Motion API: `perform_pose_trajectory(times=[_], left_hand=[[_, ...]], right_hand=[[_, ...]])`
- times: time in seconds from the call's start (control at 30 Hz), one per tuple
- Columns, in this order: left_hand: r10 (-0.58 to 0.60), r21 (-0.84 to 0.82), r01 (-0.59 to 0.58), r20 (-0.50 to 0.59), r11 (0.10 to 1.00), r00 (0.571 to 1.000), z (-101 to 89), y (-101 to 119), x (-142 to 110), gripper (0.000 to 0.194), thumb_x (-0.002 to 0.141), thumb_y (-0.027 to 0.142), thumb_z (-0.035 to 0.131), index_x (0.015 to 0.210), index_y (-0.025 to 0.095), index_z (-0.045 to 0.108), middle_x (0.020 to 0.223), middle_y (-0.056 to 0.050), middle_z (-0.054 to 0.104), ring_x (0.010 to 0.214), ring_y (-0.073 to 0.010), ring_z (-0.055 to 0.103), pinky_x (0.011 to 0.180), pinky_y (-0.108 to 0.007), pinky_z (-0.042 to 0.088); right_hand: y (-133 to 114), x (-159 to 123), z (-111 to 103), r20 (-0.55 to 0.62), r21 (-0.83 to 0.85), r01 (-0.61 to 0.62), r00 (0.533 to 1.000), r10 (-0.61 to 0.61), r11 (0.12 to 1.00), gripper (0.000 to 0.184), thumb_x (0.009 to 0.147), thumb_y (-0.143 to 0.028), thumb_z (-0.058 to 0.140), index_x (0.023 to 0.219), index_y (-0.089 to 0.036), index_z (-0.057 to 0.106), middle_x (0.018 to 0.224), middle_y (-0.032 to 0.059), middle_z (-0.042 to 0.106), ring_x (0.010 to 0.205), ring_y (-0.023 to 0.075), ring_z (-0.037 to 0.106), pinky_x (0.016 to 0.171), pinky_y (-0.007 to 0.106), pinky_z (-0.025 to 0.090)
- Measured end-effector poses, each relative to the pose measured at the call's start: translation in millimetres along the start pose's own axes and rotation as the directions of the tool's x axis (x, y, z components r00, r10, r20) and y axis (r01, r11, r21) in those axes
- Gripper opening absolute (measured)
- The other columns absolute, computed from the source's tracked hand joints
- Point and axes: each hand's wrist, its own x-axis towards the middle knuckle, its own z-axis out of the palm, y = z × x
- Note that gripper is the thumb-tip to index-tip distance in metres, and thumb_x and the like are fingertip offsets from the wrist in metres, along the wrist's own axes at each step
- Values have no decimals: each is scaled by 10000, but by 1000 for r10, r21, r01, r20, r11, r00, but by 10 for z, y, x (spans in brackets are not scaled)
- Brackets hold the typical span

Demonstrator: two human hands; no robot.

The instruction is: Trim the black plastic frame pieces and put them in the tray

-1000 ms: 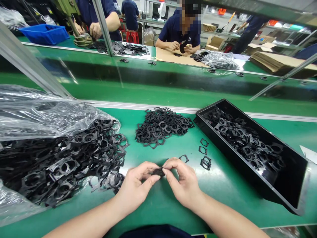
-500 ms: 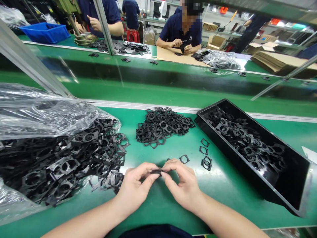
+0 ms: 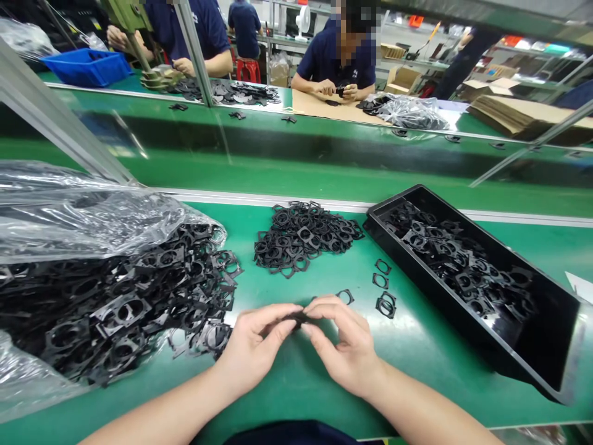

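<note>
Between my two hands, over the green table, is a small black plastic part. My left hand pinches its left side between thumb and forefinger. On the other side, my right hand pinches it the same way. The fingers cover most of the part, so its full outline is hidden. Just beyond my right fingers lies a flat black ring plate, partly covered. Several more loose ring plates rest farther right, and a heap of ring plates sits beyond my hands.
At left, a clear plastic bag spills many black frame parts. A black tray holding similar parts stands at an angle on the right. Past a metal rail, co-workers sit at another bench with a blue bin.
The black part has tilted slightly between my fingers, and my right fingers have shifted a little, covering more of the ring plate behind. Across the bench, the co-workers' hands have moved.
</note>
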Motion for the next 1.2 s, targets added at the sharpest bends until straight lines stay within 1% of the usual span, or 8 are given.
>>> perform_pose_trajectory(times=[0.17, 0.43, 0.77, 0.87, 0.93, 1.03, 1.13, 1.2], left_hand=[[-106, -279, 83, -68, 957, 992, 24, 55, -8, 158, 819, 249, 621, 956, 185, 667, 846, -20, 720, 782, -157, 681, 734, -271, 592], [-89, -308, 63, -73, 949, 993, 99, 30, -64, 146, 843, 250, 599, 967, 181, 635, 857, -17, 699, 812, -152, 667, 781, -301, 590], [53, -90, -59, -61, 994, 997, 60, 8, -98, 156, 858, 197, 571, 989, 191, 655, 868, -36, 714, 787, -162, 695, 755, -271, 580], [176, 72, -169, -99, 983, 979, 39, -18, -71, 194, 850, 144, 565, 1002, 204, 669, 962, -59, 726, 877, -185, 693, 816, -301, 568], [324, 227, -295, -104, 928, 940, 32, -31, -58, 254, 826, 92, 573, 1013, 226, 680, 1040, -62, 722, 957, -198, 679, 878, -318, 546], [496, 390, -442, -45, 808, 867, 33, -49, -62, 367, 785, 43, 584, 1063, 262, 678, 1097, -54, 710, 1010, -220, 665, 919, -335, 530], [539, 406, -493, -1, 770, 842, 32, -95, -67, 433, 755, 63, 624, 1120, 292, 661, 1122, -49, 700, 1021, -248, 662, 913, -336, 540], [539, 354, -490, -48, 797, 841, 30, -143, -57, 381, 763, 123, 638, 1089, 315, 678, 1094, -34, 713, 989, -240, 676, 890, -301, 551]], right_hand=[[-13, -10, 14, -51, -74, -24, 999, 20, 997, 193, 794, -48, 602, 936, -178, 605, 956, 81, 595, 889, 188, 585, 767, 335, 496], [-19, -14, 62, -86, -98, -44, 996, 35, 994, 155, 810, -60, 582, 885, -191, 619, 935, 85, 624, 868, 200, 596, 748, 354, 505], [-14, -4, 69, -70, 42, -154, 985, 157, 987, 100, 814, -84, 581, 811, -183, 600, 809, 42, 623, 768, 157, 604, 695, 280, 492], [-7, 22, 57, -41, 100, -238, 969, 243, 966, 66, 838, -157, 576, 781, -175, 602, 775, 33, 603, 724, 146, 576, 672, 268, 473], [-3, 34, 53, 35, 189, -354, 935, 354, 916, 141, 858, -242, 569, 747, -164, 604, 723, 22, 586, 672, 134, 549, 636, 254, 459], [10, 27, 77, 200, 384, -545, 837, 509, 745, 285, 830, -398, 600, 687, -152, 587, 619, -2, 566, 587, 113, 519, 586, 234, 442], [68, 3, 132, 253, 529, -614, 773, 581, 586, 350, 726, -481, 685, 665, -157, 566, 574, -19, 559, 532, 98, 501, 579, 232, 438], [125, -9, 158, 242, 544, -619, 762, 600, 566, 350, 687, -479, 710, 667, -159, 571, 572, -20, 556, 519, 91, 493, 574, 229, 434]])
